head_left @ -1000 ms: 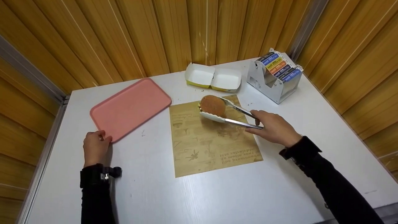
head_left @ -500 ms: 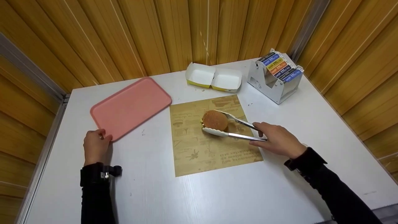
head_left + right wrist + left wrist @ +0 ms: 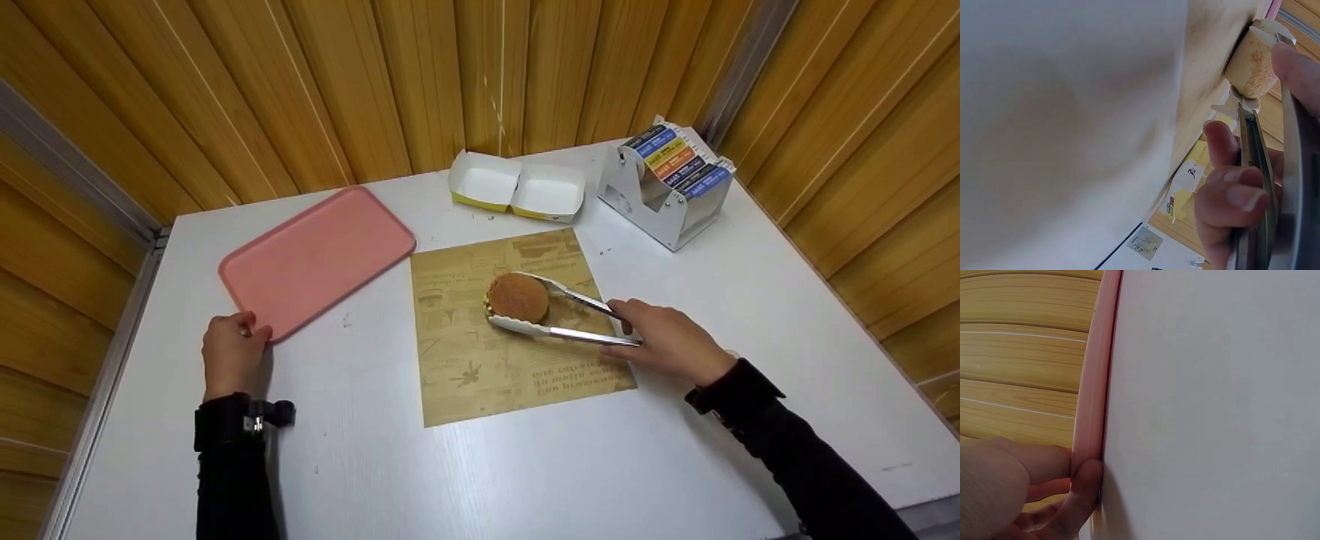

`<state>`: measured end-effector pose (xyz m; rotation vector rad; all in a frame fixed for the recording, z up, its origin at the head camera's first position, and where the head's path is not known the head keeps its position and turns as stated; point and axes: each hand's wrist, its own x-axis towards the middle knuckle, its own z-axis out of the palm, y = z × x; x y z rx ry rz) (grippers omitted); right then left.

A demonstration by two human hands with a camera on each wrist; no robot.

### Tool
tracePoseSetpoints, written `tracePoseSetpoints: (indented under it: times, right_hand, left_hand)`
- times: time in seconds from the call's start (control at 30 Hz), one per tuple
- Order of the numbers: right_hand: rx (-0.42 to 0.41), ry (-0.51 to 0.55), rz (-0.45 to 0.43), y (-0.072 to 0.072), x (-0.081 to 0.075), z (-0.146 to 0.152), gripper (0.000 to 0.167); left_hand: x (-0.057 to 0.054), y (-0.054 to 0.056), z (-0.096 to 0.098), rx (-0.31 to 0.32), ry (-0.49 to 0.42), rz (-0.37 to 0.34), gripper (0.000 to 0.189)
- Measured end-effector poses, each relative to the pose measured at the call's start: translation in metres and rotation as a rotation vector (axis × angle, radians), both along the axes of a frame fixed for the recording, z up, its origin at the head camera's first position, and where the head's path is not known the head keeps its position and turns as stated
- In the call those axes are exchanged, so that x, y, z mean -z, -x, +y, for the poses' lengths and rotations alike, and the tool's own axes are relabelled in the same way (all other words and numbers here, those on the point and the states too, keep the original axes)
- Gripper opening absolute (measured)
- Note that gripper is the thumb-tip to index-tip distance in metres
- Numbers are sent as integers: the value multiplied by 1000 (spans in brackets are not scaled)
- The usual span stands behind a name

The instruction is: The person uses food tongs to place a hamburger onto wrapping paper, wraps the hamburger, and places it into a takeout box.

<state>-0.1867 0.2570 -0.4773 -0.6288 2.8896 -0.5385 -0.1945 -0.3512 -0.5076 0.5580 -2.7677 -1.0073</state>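
Ribbed, wood-grained panelling (image 3: 315, 90) fills the top of the head view, above a smooth white table (image 3: 360, 472). A thin, square sheet of brown printed paper (image 3: 457, 397) lies flat at centre. Left of it sits a matte pink tray (image 3: 315, 262), rectangular with rounded corners. At upper right stands a bent-metal dispenser (image 3: 660, 225) of colourful rolls; beside it, an open two-part carton (image 3: 551, 193), white inside. Mid-frame, metal tongs (image 3: 596, 336) with pale scalloped tips clasp a round, brown-topped burger (image 3: 517, 298) over the paper; whether it touches is unclear.

The right hand (image 3: 667, 337), reaching in from lower right, grips the tongs' handles, thumb and fingers on opposite arms. The left hand (image 3: 231, 356), at lower left, pinches the tray's near corner.
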Motion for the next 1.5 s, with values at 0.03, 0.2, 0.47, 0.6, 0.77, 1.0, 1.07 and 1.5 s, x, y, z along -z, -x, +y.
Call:
tracePoseSetpoints:
  times: [0.03,0.2,0.47,0.6,0.77,1.0,1.07,1.5]
  right_hand:
    - [0,0,0,0,1,0,58]
    - [-13,6,36,-2,4,2,56]
    - [15,18,20,-2,9,5,71]
    - [46,40,-7,-3,5,8,80]
    - [50,69,20,-2,-3,8,79]
    - [57,184,85,5,-9,0,76]
    - [60,256,107,8,-13,-6,74]
    - [53,789,98,43,-51,-56,60]
  left_hand:
    - [0,0,0,3,4,1,37]
    - [1,0,-1,10,8,7,38]
    - [1,0,0,10,28,28,36]
    - [-1,0,0,12,13,19,37]
    - [-3,-1,-2,-4,-2,-3,40]
    - [-6,-2,-3,11,12,-3,41]
    - [-8,-3,-1,18,2,-21,42]
    - [-44,4,53,155,73,377,40]
